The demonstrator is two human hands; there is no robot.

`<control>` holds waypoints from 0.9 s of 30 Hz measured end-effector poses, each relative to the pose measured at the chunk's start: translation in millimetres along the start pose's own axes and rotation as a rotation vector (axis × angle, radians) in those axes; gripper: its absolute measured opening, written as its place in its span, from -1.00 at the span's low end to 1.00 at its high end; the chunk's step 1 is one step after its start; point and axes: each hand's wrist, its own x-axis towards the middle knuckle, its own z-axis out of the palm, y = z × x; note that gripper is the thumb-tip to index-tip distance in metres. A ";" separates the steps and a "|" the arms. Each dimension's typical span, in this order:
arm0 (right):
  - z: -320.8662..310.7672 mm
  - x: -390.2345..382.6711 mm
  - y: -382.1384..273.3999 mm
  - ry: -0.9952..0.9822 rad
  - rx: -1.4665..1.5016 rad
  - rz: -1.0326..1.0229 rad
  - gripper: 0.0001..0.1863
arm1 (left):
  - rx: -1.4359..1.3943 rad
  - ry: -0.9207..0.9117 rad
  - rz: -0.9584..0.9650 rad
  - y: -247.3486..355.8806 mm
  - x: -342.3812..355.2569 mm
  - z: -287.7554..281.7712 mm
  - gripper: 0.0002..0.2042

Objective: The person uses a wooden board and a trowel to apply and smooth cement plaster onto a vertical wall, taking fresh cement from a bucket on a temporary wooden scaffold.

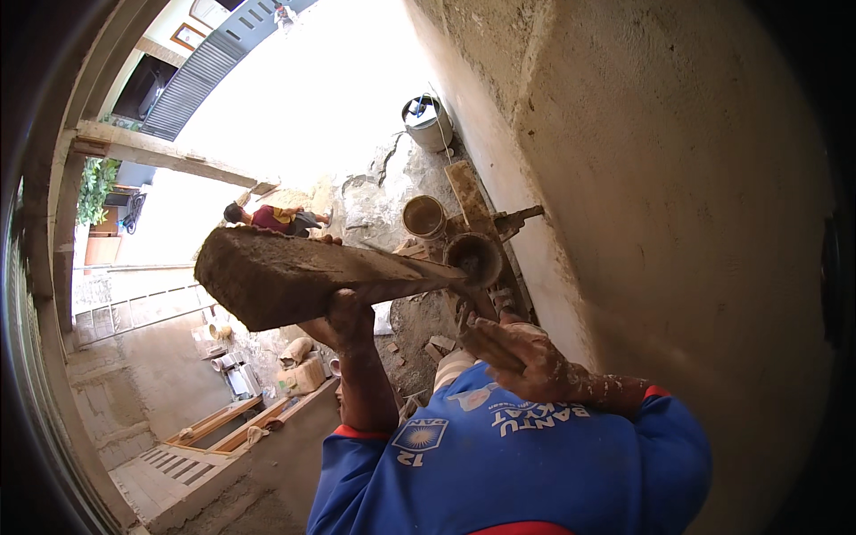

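The long board is in the closed grip of the left hand, before the blue shirt. The right hand is near its far end; whether it grips something, I cannot tell. Beyond, the wall seems mostly coated; what remains is unclear.

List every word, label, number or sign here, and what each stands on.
White lettering: blue shirt; readable, but I won't copy it.
White number: same shirt; likewise.
Square sun emblem: same shirt, beside the number.
Wooden-framed sheet: too small to read.
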 end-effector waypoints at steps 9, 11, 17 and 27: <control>56.4 -23.1 114.4 -0.018 -0.058 0.329 -0.29 | -0.062 -0.105 0.194 58.4 -0.6 28.0 -0.22; 70.3 -30.1 157.8 -0.045 -0.133 0.416 -0.27 | -0.127 -0.132 0.195 73.8 8.0 24.6 -0.21; 110.0 -36.6 254.9 -0.061 -0.186 0.451 -0.30 | -0.010 -0.058 0.249 170.0 34.4 15.2 -0.13; 169.9 -76.0 373.7 -0.447 -0.640 0.416 -0.36 | 0.437 0.060 0.702 259.7 70.4 -1.7 -0.48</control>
